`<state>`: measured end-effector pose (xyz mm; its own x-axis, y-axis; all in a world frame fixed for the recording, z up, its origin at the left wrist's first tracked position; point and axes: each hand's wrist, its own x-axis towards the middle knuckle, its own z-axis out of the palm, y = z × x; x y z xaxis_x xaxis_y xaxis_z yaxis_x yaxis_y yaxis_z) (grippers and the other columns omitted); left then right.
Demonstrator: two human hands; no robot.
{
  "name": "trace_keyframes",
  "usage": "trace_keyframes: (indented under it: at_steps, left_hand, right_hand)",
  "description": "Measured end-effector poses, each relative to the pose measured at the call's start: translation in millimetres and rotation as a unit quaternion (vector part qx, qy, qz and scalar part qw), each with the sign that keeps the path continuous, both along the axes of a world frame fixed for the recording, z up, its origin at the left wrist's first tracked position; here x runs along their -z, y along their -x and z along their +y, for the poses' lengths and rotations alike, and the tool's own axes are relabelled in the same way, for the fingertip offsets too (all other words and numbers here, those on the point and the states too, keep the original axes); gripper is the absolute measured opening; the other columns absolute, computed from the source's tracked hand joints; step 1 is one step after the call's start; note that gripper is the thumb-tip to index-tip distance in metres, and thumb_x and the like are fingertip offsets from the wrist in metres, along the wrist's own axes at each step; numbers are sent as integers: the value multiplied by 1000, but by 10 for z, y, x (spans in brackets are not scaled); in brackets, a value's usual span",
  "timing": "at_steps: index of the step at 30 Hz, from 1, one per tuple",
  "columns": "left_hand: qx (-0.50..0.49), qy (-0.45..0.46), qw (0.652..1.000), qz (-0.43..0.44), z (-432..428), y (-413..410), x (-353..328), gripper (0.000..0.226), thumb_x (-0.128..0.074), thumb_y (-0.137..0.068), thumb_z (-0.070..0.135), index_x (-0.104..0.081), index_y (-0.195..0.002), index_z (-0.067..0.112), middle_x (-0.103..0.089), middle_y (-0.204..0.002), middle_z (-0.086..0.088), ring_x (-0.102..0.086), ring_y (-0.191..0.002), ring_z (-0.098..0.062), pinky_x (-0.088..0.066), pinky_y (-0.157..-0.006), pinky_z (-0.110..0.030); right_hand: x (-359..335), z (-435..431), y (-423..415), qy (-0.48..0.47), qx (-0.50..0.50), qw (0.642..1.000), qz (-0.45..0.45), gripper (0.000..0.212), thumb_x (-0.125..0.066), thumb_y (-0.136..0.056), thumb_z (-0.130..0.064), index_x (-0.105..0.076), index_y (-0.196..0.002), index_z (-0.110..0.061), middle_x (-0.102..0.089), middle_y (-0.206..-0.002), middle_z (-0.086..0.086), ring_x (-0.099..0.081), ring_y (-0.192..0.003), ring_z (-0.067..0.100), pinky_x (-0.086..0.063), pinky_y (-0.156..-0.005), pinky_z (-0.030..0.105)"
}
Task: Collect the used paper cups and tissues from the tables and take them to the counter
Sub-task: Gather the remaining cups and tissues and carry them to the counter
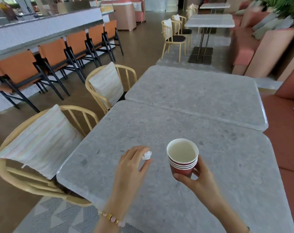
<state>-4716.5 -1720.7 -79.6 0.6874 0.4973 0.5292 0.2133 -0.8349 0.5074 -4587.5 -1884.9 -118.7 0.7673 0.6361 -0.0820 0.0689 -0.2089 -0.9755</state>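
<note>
One wide-angle camera, worn on the person's head, looks forward and down, close above the grey table (159,199) (straight edges bow near the borders); the counter (41,29) lies far off at upper left.

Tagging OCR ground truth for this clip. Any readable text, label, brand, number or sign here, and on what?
None readable.
The stack of paper cups in the right hand: plain red wall, no print shows.
The crumpled tissue in the left hand: blank.
The white panel on the far pink cabinet: too blurred to tell if it bears text.
</note>
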Motion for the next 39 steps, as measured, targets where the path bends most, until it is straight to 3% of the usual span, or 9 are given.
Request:
trace_keyframes:
  at_steps: [5, 11, 17, 22, 26, 31, 36, 39]
  left_hand:
    - [-72, -18, 997, 8, -248, 227, -160, 27, -77, -73, 7, -65, -98, 10, -67, -98, -2, -64, -85, -21, -56, -70, -39]
    - [-186, -16, 982, 14, -612, 583, -317, 24, -74, -77, 12, -63, -98, 12, -66, -99, 0, -64, -84, -21, -55, -67, -41]
    - [-300, -22, 954, 2, -900, 1155, -454, 26, -76, -74, 11, -67, -99, 11, -67, -100, 0, -65, -83, -21, -56, -65, -39]
    - [-377, -39, 925, -14, -994, 1662, -564, 30, -78, -72, 8, -66, -99, 11, -67, -100, 1, -65, -84, -20, -56, -66, -40]
    - [-433, -58, 899, -16, -944, 2144, -606, 30, -77, -74, 11, -66, -101, 12, -67, -101, 1, -64, -85, -19, -56, -65, -38]
    - [-484, -68, 872, -15, -776, 2878, -568, 28, -75, -76, 13, -65, -101, 15, -66, -101, 6, -63, -85, -16, -53, -67, -32]
    - [-525, -70, 848, -25, -592, 3594, -520, 30, -74, -77, 15, -61, -102, 23, -63, -102, 13, -60, -84, -9, -53, -67, -33]
    - [-534, -70, 842, -22, -475, 3921, -530, 28, -73, -78, 19, -61, -102, 24, -62, -103, 14, -59, -84, -8, -53, -68, -33]
  right_hand:
    - [-101, -33, 14, -11, -75, 997, -9, 65, -86, -64, -18, -50, -108, -50, -65, -107, -26, -60, -100, -9, -48, -73, 11]
    - [-181, -1, 169, -20, -180, 983, -16, 65, -84, -66, -13, -48, -107, -47, -64, -109, -20, -61, -97, -9, -48, -73, 9]
    - [-238, 185, 517, -37, -282, 959, -14, 59, -84, -66, -16, -51, -107, -43, -65, -109, -18, -62, -101, 0, -50, -76, 16]
    - [-299, 397, 953, -55, -346, 937, -14, 64, -84, -66, -17, -47, -107, -51, -60, -110, -25, -59, -98, -8, -47, -69, 4]
    - [-353, 656, 1397, -59, -405, 913, -5, 68, -84, -68, -17, -43, -116, -43, -55, -114, -24, -56, -101, -2, -46, -66, 2]
    - [-376, 1062, 2098, -74, -453, 888, 12, 61, -83, -67, -10, -50, -111, -35, -62, -107, -19, -62, -96, -4, -49, -70, 8]
    - [-365, 1412, 2832, -80, -499, 862, 38, 66, -83, -68, -9, -50, -119, -34, -65, -113, -13, -64, -101, 4, -51, -86, 23]
    - [-390, 1583, 3195, -82, -515, 853, 34, 65, -84, -66, -12, -51, -116, -37, -65, -110, -16, -63, -98, -3, -50, -81, 16]
